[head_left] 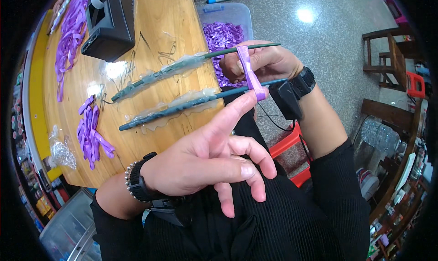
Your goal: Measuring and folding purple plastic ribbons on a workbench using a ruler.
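Two slim dark-green rods, the far one (159, 76) and the near one (169, 110), are stuck to the wooden table with clear glue. Their free ends jut past its right edge. A shiny purple ribbon (247, 71) spans both rods near those ends. My left hand (200, 160) has its fingers apart, its index fingertip against the ribbon at the near rod; the other fingers hang loosely bent. Behind the far rod, my right hand (276, 62) is closed, its thumb beside the ribbon. What its curled fingers grip is hidden.
A black tape dispenser (112, 33) stands on the table (169, 14), near long purple ribbons (70, 33). Tied purple ribbon pieces (91, 138) lie nearer me. A clear bin (244, 14) of purple ribbon sits beyond the table edge. A red stool (292, 147) is below my right arm.
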Action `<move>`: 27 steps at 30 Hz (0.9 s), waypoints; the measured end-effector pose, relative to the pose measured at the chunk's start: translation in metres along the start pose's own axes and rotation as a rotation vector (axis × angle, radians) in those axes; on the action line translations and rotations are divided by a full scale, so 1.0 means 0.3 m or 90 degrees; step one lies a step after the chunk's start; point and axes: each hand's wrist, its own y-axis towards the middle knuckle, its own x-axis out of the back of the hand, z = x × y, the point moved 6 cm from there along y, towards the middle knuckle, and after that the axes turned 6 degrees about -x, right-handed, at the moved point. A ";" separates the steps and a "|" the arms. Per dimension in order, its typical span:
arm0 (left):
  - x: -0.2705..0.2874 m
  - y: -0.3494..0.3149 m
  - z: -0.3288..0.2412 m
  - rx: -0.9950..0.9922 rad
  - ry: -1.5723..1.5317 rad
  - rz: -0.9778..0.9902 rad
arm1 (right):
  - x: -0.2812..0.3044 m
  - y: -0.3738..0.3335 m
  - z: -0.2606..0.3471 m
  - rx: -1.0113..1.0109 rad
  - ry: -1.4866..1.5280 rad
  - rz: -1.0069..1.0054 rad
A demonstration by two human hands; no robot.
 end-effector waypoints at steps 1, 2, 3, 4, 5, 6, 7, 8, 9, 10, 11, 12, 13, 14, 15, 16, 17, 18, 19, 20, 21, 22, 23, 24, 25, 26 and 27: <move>0.001 0.000 0.002 0.001 -0.001 -0.001 | 0.005 -0.002 -0.006 0.002 0.002 -0.016; 0.003 0.001 0.000 0.003 -0.003 -0.004 | 0.012 0.001 -0.010 0.003 0.006 -0.030; 0.004 0.003 -0.001 0.004 -0.004 -0.004 | 0.014 0.005 -0.010 0.003 0.007 -0.030; 0.005 0.005 -0.002 0.005 -0.005 -0.002 | 0.006 0.011 -0.009 0.001 0.021 0.008; 0.005 0.004 -0.002 0.004 -0.004 -0.001 | -0.007 0.018 -0.009 0.000 0.034 0.049; 0.005 0.003 -0.003 0.003 -0.003 -0.002 | -0.010 0.025 -0.015 0.000 0.033 0.050; 0.005 0.002 -0.004 0.003 -0.001 -0.001 | -0.014 0.031 -0.020 0.021 0.046 0.050; 0.003 0.001 -0.004 0.003 0.000 0.002 | -0.019 0.034 -0.021 0.040 0.059 0.049; 0.003 0.000 -0.004 0.003 0.000 0.003 | -0.025 0.037 -0.024 0.040 0.058 0.048; 0.001 0.000 -0.002 0.004 -0.001 0.006 | -0.031 0.039 -0.025 0.043 0.072 0.051; 0.002 0.000 -0.001 0.005 -0.004 0.008 | -0.033 0.042 -0.029 0.044 0.087 0.056; 0.003 0.001 0.000 0.005 -0.004 0.008 | -0.033 0.046 -0.033 0.044 0.088 0.056; 0.004 0.003 0.000 0.006 -0.001 0.009 | -0.036 0.047 -0.031 0.063 0.100 0.070; 0.004 0.001 -0.001 0.005 0.001 0.008 | -0.042 0.051 -0.027 0.080 0.112 0.088; 0.004 0.000 -0.001 0.004 0.001 0.006 | -0.049 0.053 -0.029 0.079 0.113 0.090; 0.005 -0.002 -0.001 0.004 -0.004 0.002 | -0.048 0.054 -0.033 0.079 0.110 0.050; 0.004 -0.002 0.000 0.005 -0.009 0.002 | -0.045 0.051 -0.036 0.079 0.106 0.007; 0.003 -0.001 0.000 0.006 -0.009 0.003 | -0.052 0.052 -0.042 0.079 0.106 0.006; 0.003 -0.001 -0.001 0.005 -0.009 0.001 | -0.061 0.057 -0.045 0.090 0.108 0.011; 0.003 -0.001 -0.001 0.004 -0.008 -0.001 | -0.065 0.058 -0.047 0.102 0.110 0.015; 0.003 0.000 0.000 0.005 -0.008 0.000 | -0.062 0.056 -0.050 0.102 0.110 0.014; 0.002 0.001 0.002 0.005 -0.011 0.003 | -0.059 0.051 -0.051 0.106 0.103 0.014; 0.003 0.000 0.001 0.002 -0.014 0.003 | -0.056 0.052 -0.050 0.110 0.097 0.019; 0.002 -0.002 0.000 0.001 -0.013 0.002 | -0.051 0.050 -0.048 0.110 0.096 0.021; 0.000 -0.004 -0.001 0.003 -0.007 -0.003 | -0.050 0.045 -0.048 0.092 0.103 0.035; 0.001 -0.003 0.000 0.007 -0.003 -0.005 | -0.048 0.034 -0.051 0.074 0.110 0.047; 0.002 -0.003 0.001 0.007 -0.003 -0.004 | -0.046 0.016 -0.047 0.074 0.110 0.046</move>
